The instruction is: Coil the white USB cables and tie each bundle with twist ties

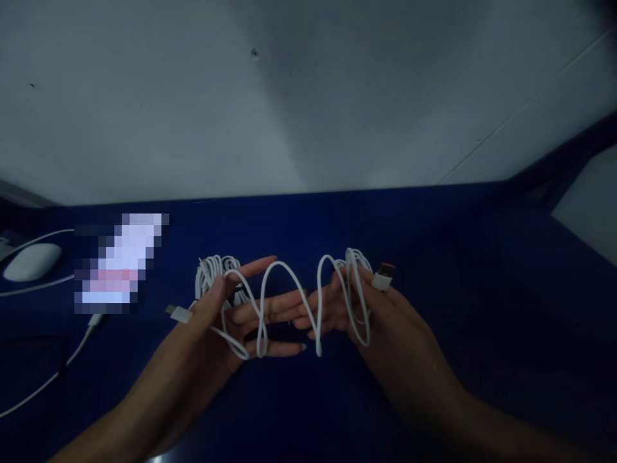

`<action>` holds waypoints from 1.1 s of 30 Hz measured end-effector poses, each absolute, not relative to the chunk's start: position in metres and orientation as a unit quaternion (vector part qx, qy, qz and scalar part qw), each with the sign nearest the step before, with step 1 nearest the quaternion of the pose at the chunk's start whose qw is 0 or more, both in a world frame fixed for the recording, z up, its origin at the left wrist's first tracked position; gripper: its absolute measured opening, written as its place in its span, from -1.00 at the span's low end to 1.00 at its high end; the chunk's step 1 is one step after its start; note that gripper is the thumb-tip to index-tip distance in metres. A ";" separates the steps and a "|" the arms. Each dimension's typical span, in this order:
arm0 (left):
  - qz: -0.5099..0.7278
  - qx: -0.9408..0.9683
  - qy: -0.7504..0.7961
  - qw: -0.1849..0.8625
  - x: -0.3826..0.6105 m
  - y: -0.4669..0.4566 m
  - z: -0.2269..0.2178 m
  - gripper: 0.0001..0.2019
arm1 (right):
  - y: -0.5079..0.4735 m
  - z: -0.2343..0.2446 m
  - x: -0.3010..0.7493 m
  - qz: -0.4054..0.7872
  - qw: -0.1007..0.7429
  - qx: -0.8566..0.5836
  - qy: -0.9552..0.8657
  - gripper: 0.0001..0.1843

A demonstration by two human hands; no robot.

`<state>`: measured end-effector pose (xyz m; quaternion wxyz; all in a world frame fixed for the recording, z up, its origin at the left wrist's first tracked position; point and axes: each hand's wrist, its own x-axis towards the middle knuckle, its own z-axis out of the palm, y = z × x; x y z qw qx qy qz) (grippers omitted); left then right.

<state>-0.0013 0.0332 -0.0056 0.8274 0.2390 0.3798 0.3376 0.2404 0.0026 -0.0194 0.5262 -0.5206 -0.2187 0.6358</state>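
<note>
The blue worktop (270,225) extends beneath the workpiece. Above it, the left hand (205,341) and right hand (385,321) face each other, fingers extended and spread rather than clenched. The white cable (319,349) spans both hands in open loops, presumably to keep its turns separate (pinch pressure cannot be confirmed). A coiled bundle (208,271) sits behind the left hand. The left plug (182,314) and right plug (382,281) project outward, apparently clear of the loops

Illumination is dim overall. A soft-edged shadow darkens the pale panel (168,128). Coarse pixelation masks the bright screen (123,257). The white cable (319,347) resolves clearly; a small highlight marks the bottom edge.
</note>
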 end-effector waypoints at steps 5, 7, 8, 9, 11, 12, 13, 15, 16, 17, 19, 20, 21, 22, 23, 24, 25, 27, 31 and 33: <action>0.337 0.243 0.391 0.822 -0.004 0.034 -0.009 -0.36 | 0.009 -0.012 0.238 0.679 0.512 -0.464 -0.247 -0.61; 0.333 0.242 0.391 0.823 -0.005 0.034 -0.009 -0.37 | 0.010 -0.009 0.235 0.701 0.511 -0.429 -0.250 -0.59; 0.332 0.239 0.389 0.825 -0.005 0.034 -0.010 -0.37 | 0.010 -0.008 0.234 0.705 0.514 -0.422 -0.247 -0.60; 0.333 0.239 0.385 0.827 -0.006 0.035 -0.010 -0.36 | 0.010 -0.008 0.233 0.701 0.519 -0.426 -0.240 -0.62; 0.336 0.238 0.379 0.828 -0.006 0.034 -0.011 -0.36 | 0.008 -0.008 0.233 0.686 0.521 -0.451 -0.235 -0.64; 0.338 0.238 0.375 0.830 -0.006 0.034 -0.011 -0.36 | 0.007 -0.009 0.234 0.680 0.514 -0.464 -0.242 -0.62; 0.335 0.236 0.375 0.832 -0.006 0.033 -0.011 -0.37 | 0.006 -0.010 0.235 0.678 0.503 -0.473 -0.253 -0.59; 0.326 0.229 0.368 0.840 -0.007 0.032 -0.010 -0.39 | 0.004 -0.012 0.237 0.679 0.484 -0.481 -0.270 -0.54; 0.323 0.224 0.363 0.845 -0.007 0.032 -0.010 -0.39 | 0.003 -0.013 0.238 0.680 0.480 -0.484 -0.269 -0.54; 0.323 0.220 0.356 0.849 -0.007 0.031 -0.009 -0.39 | 0.002 -0.014 0.238 0.681 0.482 -0.486 -0.260 -0.55; 0.328 0.214 0.349 0.851 -0.006 0.030 -0.008 -0.37 | 0.000 -0.014 0.238 0.685 0.486 -0.486 -0.242 -0.56; 0.331 0.212 0.347 0.852 -0.006 0.030 -0.008 -0.35 | -0.001 -0.014 0.238 0.691 0.484 -0.482 -0.237 -0.56; 0.334 0.211 0.347 0.851 -0.006 0.030 -0.008 -0.34 | 0.000 -0.013 0.238 0.697 0.479 -0.479 -0.235 -0.56; 0.336 0.210 0.347 0.850 -0.006 0.029 -0.008 -0.34 | 0.000 -0.013 0.238 0.700 0.476 -0.480 -0.231 -0.55; 0.338 0.209 0.347 0.849 -0.006 0.030 -0.008 -0.35 | 0.000 -0.012 0.238 0.698 0.477 -0.484 -0.226 -0.54; 0.337 0.209 0.348 0.850 -0.006 0.030 -0.007 -0.36 | 0.001 -0.012 0.237 0.693 0.481 -0.491 -0.218 -0.52; 0.336 0.208 0.349 0.850 -0.005 0.030 -0.007 -0.37 | 0.002 -0.012 0.237 0.687 0.487 -0.498 -0.209 -0.50; 0.341 0.208 0.352 0.847 -0.004 0.032 -0.004 -0.39 | 0.003 -0.013 0.237 0.668 0.511 -0.506 -0.190 -0.50; 0.382 0.196 0.392 0.814 0.002 0.036 0.004 -0.46 | 0.005 -0.015 0.236 0.640 0.558 -0.505 -0.157 -0.59; 0.391 0.186 0.412 0.802 0.006 0.037 0.008 -0.50 | 0.006 -0.013 0.236 0.643 0.558 -0.502 -0.152 -0.59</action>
